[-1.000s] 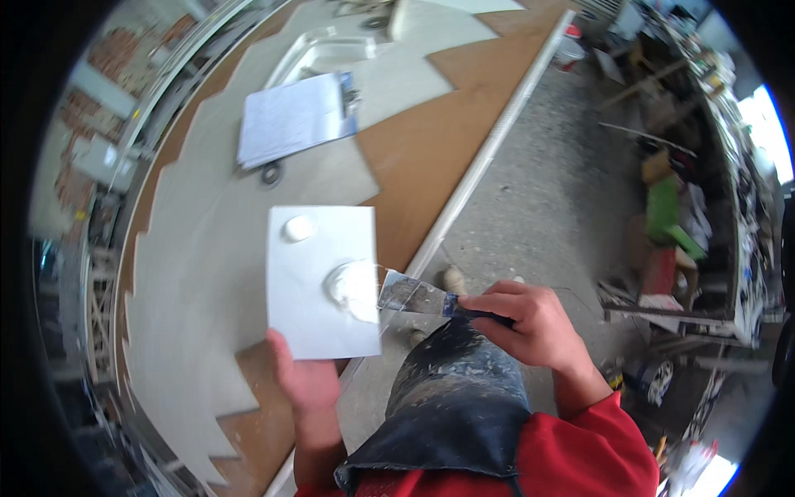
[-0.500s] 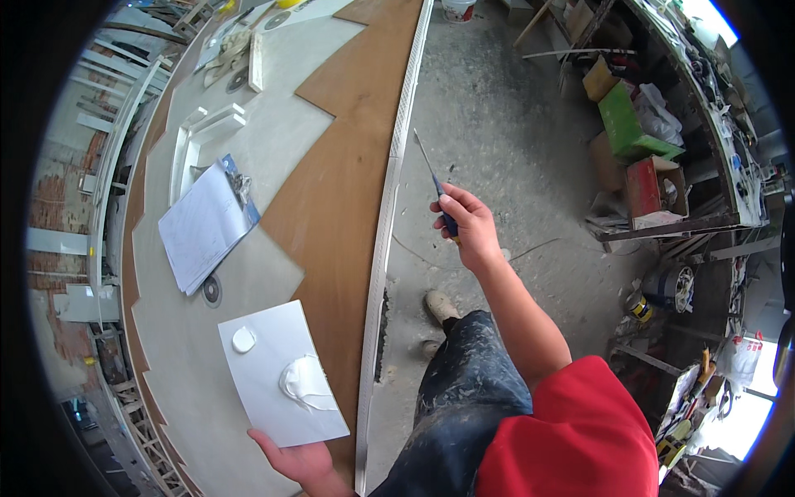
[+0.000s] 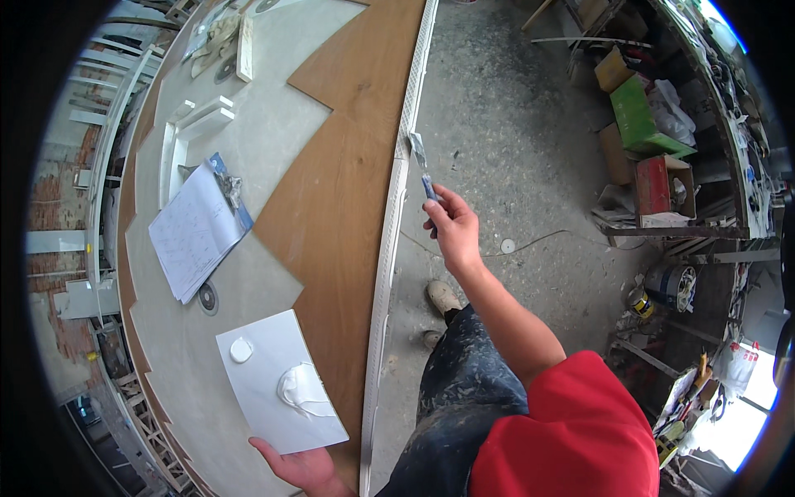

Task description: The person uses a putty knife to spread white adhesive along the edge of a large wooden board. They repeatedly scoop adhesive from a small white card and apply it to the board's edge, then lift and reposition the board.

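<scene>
In my right hand (image 3: 454,222) is a putty knife (image 3: 418,150) with a blue handle. Its blade points away from me, at the white strip (image 3: 396,195) along the table's edge; whether it touches cannot be told. Palm up, my left hand (image 3: 306,469) holds a white board (image 3: 269,393) by its near edge, with the fingers hidden beneath. Two dabs of white paste lie on the board: a small round dab (image 3: 241,349) and a larger smeared dab (image 3: 303,389). Below the board is the table's brown wood and grey surface (image 3: 335,340).
On the table lie a clipboard with papers (image 3: 195,232), a grey disc (image 3: 208,296), white angled pieces (image 3: 195,137) and gloves (image 3: 217,41). At right, shelving (image 3: 704,232) holds a green box (image 3: 642,120) and a red box (image 3: 658,186). A cord (image 3: 542,240) crosses the floor.
My right hand has moved slightly left and toward the strip, turning the putty knife so its blade's flat side shows. The board in my left hand has shifted only a little.
</scene>
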Available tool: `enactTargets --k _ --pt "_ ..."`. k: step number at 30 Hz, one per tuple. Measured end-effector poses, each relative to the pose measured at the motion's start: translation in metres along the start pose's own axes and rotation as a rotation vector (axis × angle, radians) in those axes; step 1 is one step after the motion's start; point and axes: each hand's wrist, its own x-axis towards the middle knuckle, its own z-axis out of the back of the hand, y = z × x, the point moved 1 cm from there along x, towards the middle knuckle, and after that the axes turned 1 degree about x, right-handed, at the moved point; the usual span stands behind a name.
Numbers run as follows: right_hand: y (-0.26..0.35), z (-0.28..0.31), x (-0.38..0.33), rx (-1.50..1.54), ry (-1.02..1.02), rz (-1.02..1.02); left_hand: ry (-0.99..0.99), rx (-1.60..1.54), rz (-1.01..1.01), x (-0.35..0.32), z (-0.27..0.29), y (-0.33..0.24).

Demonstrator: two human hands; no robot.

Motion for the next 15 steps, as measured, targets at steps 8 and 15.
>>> enactTargets --k 8,15 --pt "-0.031 0.012 -0.01 0.044 -0.047 -0.017 -0.024 -0.012 -0.008 -0.008 -0.008 0.013" --pt "-0.037 0.028 -0.012 0.047 -0.14 0.076 0.023 -0.112 0.02 -0.029 0.009 0.005"
